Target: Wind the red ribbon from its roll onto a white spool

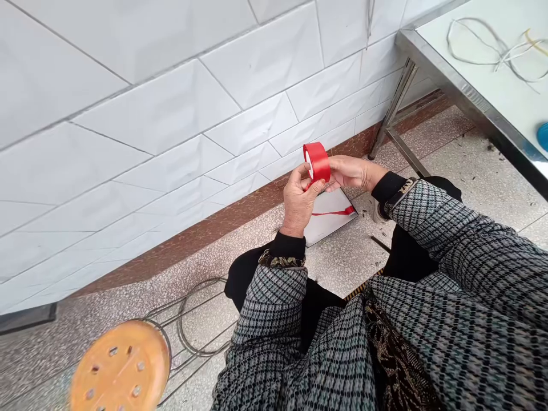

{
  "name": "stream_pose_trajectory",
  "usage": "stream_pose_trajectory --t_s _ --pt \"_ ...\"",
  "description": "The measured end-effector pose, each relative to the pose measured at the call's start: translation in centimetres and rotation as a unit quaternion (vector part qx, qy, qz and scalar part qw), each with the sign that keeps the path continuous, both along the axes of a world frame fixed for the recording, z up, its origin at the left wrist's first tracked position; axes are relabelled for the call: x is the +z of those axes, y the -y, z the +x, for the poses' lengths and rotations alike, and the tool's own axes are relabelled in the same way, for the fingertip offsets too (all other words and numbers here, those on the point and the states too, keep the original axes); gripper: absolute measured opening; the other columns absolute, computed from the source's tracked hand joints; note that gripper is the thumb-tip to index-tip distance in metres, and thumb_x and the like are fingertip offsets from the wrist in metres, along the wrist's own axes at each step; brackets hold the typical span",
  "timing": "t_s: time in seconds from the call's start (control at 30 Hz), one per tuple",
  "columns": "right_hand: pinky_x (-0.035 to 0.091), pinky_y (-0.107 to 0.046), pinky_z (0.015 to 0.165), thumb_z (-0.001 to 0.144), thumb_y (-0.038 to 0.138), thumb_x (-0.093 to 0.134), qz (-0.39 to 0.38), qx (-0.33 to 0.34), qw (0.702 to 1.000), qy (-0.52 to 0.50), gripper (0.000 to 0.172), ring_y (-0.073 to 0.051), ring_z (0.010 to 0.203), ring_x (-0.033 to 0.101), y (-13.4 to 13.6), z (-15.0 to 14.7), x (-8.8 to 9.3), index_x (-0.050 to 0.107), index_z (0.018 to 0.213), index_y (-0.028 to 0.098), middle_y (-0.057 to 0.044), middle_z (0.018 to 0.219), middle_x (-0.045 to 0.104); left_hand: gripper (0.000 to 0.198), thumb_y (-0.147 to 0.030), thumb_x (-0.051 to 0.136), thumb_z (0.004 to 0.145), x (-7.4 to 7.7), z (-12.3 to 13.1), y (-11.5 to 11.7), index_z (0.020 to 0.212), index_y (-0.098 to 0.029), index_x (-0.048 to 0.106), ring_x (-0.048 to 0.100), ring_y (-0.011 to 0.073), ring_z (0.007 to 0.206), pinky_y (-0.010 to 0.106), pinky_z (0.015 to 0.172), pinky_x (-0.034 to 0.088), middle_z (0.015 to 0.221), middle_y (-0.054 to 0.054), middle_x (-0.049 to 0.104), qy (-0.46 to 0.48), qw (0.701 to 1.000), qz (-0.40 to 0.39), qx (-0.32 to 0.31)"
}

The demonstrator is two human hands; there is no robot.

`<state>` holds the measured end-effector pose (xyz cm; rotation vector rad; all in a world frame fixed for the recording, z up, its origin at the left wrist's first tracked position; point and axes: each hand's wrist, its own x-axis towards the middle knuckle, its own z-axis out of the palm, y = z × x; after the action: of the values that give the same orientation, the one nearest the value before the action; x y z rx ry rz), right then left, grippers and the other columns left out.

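A roll of glossy red ribbon (319, 162) with a white core is held up in front of the wall. My left hand (298, 201) grips it, fingers in the core and thumb on the lower outer edge. My right hand (349, 171) is closed at the roll's right side, its fingertips partly hidden behind the ribbon. Beneath both hands, a flat white board (322, 229) lies on the floor. A strip of red ribbon (336, 213) stretches across it, bunched at the board's right edge.
White tiles cover the wall (171, 114). At right stands a metal-framed table (466, 94) bearing looped white cord (500, 54) and a blue object (543, 136). An orange round stool (122, 365) with metal legs is at lower left. Small dark scraps dot the speckled floor (492, 177).
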<state>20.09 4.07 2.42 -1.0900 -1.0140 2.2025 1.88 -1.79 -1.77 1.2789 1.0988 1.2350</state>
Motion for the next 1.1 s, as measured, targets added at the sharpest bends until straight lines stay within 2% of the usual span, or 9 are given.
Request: stream_pose_trajectory --t_s 0.1,0.17,0.33,0.43,0.53,0.7,0.87,1.0,1.1 --pt "0.068 -0.025 0.074 0.095 0.034 0.094 0.127 -0.018 0.991 0.028 0.028 -0.019 0.085 0.078 -0.3 0.5 0.2 0.075 0.112 0.021 -0.004 0.1 0.085 0.056 -0.048 0.094 0.087 0.3 -0.3 0.2 0.13 -0.025 0.067 0.081 0.0198 0.079 0.033 0.071 0.068 0.093 0.003 0.082 0.033 0.999 -0.03 -0.02" --pt "0.069 -0.026 0.079 0.088 0.029 0.098 0.192 -0.02 0.98 0.051 0.035 -0.02 0.089 0.079 -0.5 0.8 0.1 0.074 0.113 0.021 -0.004 0.102 0.083 0.057 -0.048 0.096 0.085 0.5 -0.6 0.3 0.13 -0.026 0.068 0.071 0.0148 0.064 0.029 0.061 0.062 0.088 0.0 0.08 0.041 0.998 -0.049 -0.029" --pt "0.065 -0.027 0.075 0.087 0.022 0.094 0.25 -0.063 0.956 0.141 0.029 -0.022 0.085 0.076 -1.2 0.8 -1.0 0.07 0.102 0.019 0.0 0.087 0.076 0.058 -0.059 0.097 0.086 0.2 -0.3 0.4 0.127 -0.028 0.07 0.033 0.0048 0.041 0.021 0.04 0.029 0.066 -0.009 0.06 0.04 0.997 -0.056 -0.024" --pt "0.062 -0.024 0.065 0.093 0.025 0.087 0.203 -0.131 0.956 0.165 0.021 -0.019 0.075 0.073 -1.8 0.4 -1.6 0.066 0.096 0.022 0.001 0.078 0.073 0.055 -0.072 0.084 0.096 -0.2 0.6 0.6 0.125 -0.028 0.07 0.033 0.0067 0.043 0.023 0.041 0.028 0.062 -0.01 0.048 0.02 0.998 -0.032 0.041" --pt "0.059 -0.02 0.059 0.096 0.026 0.084 0.113 -0.174 0.968 0.141 0.021 -0.015 0.062 0.069 -2.2 0.3 -1.8 0.063 0.095 0.023 0.001 0.069 0.071 0.045 -0.071 0.075 0.103 -0.1 1.4 0.8 0.108 -0.026 0.073 0.045 0.0103 0.049 0.025 0.046 0.038 0.063 -0.006 0.051 -0.028 0.996 -0.013 0.083" --pt "0.056 -0.018 0.054 0.101 0.03 0.084 0.022 -0.171 0.978 0.117 0.019 -0.012 0.052 0.066 -2.1 0.3 -1.8 0.066 0.101 0.021 0.002 0.061 0.07 0.035 -0.056 0.075 0.104 1.1 1.7 1.3 0.09 -0.024 0.074 0.06 0.0155 0.065 0.026 0.058 0.049 0.067 -0.002 0.06 -0.104 0.992 0.024 0.072" --pt "0.06 -0.023 0.054 0.105 0.044 0.085 -0.019 -0.161 0.986 0.043 0.027 -0.016 0.053 0.068 -2.0 0.3 -1.9 0.068 0.108 0.022 0.0 0.065 0.072 0.035 -0.052 0.074 0.105 1.1 1.8 1.2 0.084 -0.024 0.071 0.06 0.0165 0.066 0.027 0.06 0.048 0.065 -0.002 0.059 -0.124 0.989 0.02 0.079" --pt "0.06 -0.024 0.052 0.108 0.04 0.08 -0.035 -0.171 0.983 0.064 0.022 -0.017 0.052 0.066 -1.8 0.1 -1.5 0.069 0.104 0.021 -0.003 0.066 0.073 0.039 -0.055 0.073 0.107 0.5 1.9 1.1 0.082 -0.024 0.068 0.057 0.0154 0.064 0.027 0.058 0.047 0.064 -0.002 0.056 -0.092 0.992 0.013 0.086" --pt "0.06 -0.023 0.052 0.11 0.046 0.08 -0.055 -0.162 0.983 0.061 0.028 -0.015 0.051 0.064 -1.6 -0.1 -1.3 0.068 0.1 0.022 -0.003 0.066 0.072 0.043 -0.058 0.073 0.107 0.3 2.0 1.1 0.081 -0.024 0.066 0.051 0.0137 0.058 0.027 0.055 0.045 0.06 -0.004 0.05 -0.067 0.995 0.004 0.077"
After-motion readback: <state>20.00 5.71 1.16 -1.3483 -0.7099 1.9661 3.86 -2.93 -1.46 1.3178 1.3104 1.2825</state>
